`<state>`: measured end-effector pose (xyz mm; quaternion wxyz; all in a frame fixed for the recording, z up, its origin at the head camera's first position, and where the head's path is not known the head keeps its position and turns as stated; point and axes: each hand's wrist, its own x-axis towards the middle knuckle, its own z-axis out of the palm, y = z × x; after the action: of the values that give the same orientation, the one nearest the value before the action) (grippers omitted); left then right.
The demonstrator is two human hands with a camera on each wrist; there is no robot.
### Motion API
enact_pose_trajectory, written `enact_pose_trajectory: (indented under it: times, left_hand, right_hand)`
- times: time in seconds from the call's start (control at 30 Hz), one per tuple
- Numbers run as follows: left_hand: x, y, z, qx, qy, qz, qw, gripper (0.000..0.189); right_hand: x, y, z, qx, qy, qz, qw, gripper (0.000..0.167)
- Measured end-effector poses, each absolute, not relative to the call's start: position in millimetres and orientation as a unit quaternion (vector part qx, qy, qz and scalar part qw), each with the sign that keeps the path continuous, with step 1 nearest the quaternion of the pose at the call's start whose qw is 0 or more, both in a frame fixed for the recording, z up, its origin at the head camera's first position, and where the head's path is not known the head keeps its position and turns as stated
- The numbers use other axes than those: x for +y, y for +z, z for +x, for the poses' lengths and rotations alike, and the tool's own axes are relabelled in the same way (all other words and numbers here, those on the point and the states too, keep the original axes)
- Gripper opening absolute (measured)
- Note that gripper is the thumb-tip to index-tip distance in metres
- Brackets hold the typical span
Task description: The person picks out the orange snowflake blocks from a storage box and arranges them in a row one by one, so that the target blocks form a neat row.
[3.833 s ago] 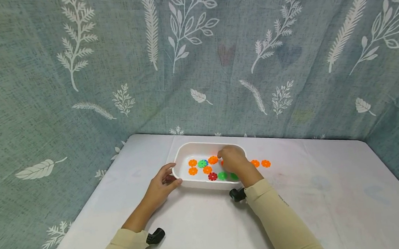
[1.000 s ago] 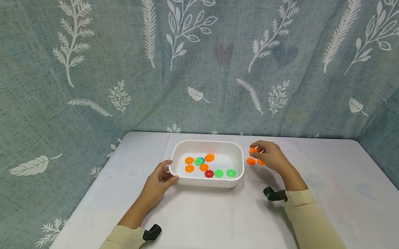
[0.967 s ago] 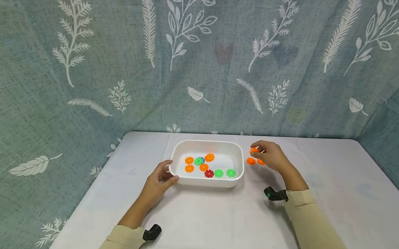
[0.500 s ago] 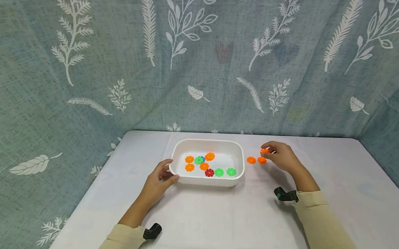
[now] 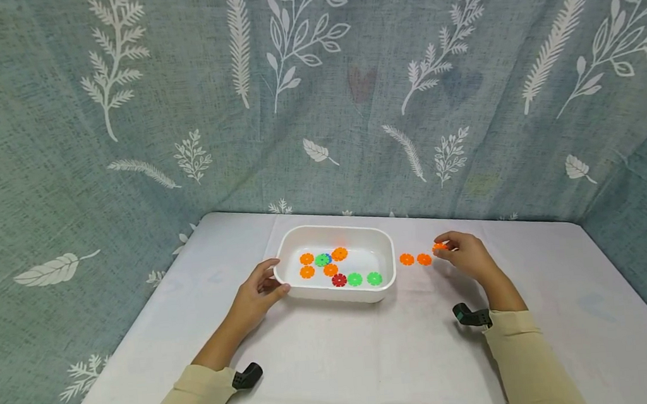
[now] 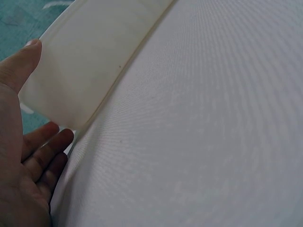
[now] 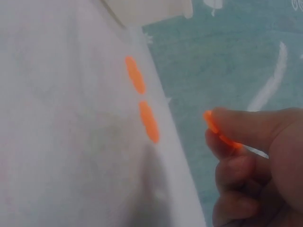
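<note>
A white plastic tub (image 5: 331,295) sits on the table with notched plastic discs inside, among them a red disc (image 5: 339,280) and a green disc (image 5: 374,278). My left hand (image 5: 255,298) holds the tub's left end. In the left wrist view, the thumb (image 6: 29,59) lies at the rim and the fingers reach the lower corner. To the right of the tub, my right hand (image 5: 468,256) pinches an orange notched disc (image 5: 440,247) between thumb and finger, raised above the table. Two more orange discs, a nearer one (image 5: 406,259) and a farther one (image 5: 424,259), lie side by side.
The table wears a white cloth (image 5: 336,366). A green-grey curtain (image 5: 315,101) with white leaf prints hangs along the back and sides. Several orange discs, one at the left (image 5: 307,272), lie in the tub with a blue disc partly under a green one.
My right hand has come out of the tub and moved right, now pinching an orange disc past the two lying on the table. The left hand stays on the tub.
</note>
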<state>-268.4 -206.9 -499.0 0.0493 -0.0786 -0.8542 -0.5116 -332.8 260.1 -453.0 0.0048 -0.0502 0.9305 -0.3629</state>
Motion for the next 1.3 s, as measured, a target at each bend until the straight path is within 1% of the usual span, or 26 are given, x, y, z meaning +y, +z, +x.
enact_pose_trajectory:
  times: [0.23,0.47,0.73,0.97,1.1,1.3]
  left_hand:
    - [-208,-501,-270,-0.854,-0.513,-0.075,0.052,0.068]
    - [-208,-502,-270,-0.855,-0.51,-0.08,0.055,0.068]
    - [-205,-499,-269,-0.855,-0.51,-0.078,0.052,0.068]
    - [-206,-499,-269,-0.856,-0.509,-0.076,0.051,0.07]
    - [-207,-500,-269,-0.855,-0.511,-0.077,0.05,0.072]
    - [-208,-502,-269,-0.853,-0.513,-0.079,0.051,0.072]
  right_hand:
    - [267,-464,-336,0.935,-0.351,-0.043,0.016,0.032]
    - [269,-470,-336,0.939,-0.34,-0.038,0.013,0.03]
    - [267,-473,-335,0.949,-0.315,-0.008,0.026,0.031]
    - [266,-475,-337,0.95,-0.312,-0.012,0.014,0.028]
    - [265,-476,-337,0.951,-0.307,-0.016,0.005,0.029]
    - [264,-476,-337,0.952,-0.307,-0.017,0.006,0.03]
